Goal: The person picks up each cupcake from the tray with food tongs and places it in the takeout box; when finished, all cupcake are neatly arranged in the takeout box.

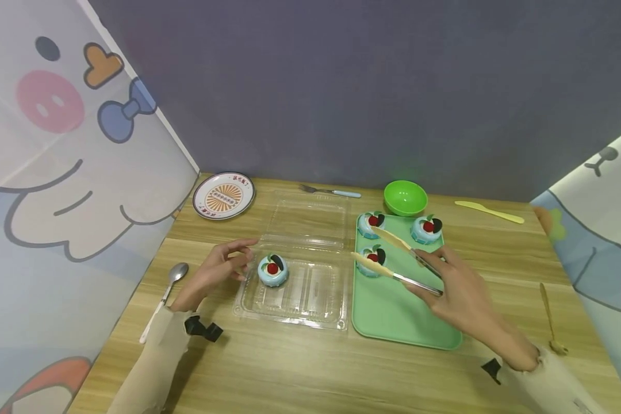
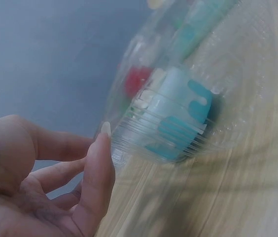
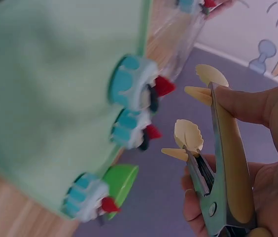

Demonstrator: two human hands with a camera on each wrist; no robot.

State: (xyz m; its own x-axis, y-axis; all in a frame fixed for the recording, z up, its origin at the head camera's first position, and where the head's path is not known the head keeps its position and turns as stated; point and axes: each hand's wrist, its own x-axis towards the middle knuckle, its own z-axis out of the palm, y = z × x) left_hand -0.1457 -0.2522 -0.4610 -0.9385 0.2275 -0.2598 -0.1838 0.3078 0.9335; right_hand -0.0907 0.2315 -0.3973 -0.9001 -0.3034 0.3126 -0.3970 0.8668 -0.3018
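My right hand (image 1: 463, 293) grips a pair of tongs (image 3: 227, 163) with metal arms and cream-coloured tips. The tips are spread apart over the left side of the green tray (image 1: 393, 322), overlapping a small blue cake (image 1: 368, 269) topped with a cherry. Two more such cakes, at the back left (image 1: 366, 229) and back right (image 1: 425, 234), sit on the tray. With thumb and finger, my left hand (image 2: 55, 177) pinches the left rim of a clear plastic box (image 1: 290, 313), whose lid lies folded back. Inside the box, at its left, stands one blue cake (image 1: 272, 275).
A patterned plate (image 1: 204, 198) lies at the back left, a fork (image 1: 336, 192) behind the lid. The green bowl (image 1: 406, 198) stands behind the tray. A spoon (image 1: 177, 272) is left of my left hand; a yellow knife (image 1: 491, 212) and golden spoon (image 1: 548, 316) lie right.
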